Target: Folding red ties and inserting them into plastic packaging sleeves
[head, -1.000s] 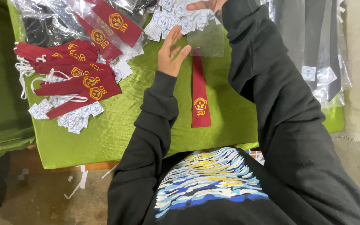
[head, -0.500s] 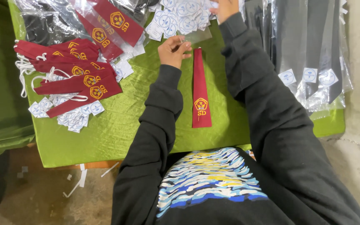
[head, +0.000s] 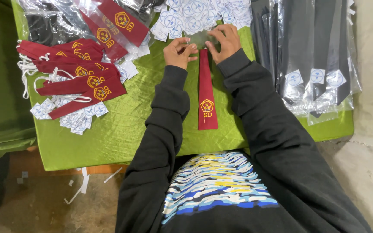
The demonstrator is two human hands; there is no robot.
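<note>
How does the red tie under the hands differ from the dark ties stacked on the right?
The red tie is maroon with a gold emblem; the dark ties look black or grey, no emblem visible. The red tie lies bare and alone on the green cloth; the dark ties are stacked in clear bags with small white labels. Both lie lengthwise, wide ends toward the person.

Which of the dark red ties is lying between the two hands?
The single dark red tie lying straight in the middle of the green cloth, its top end between left hand and right hand; the others are piled at left.
</note>
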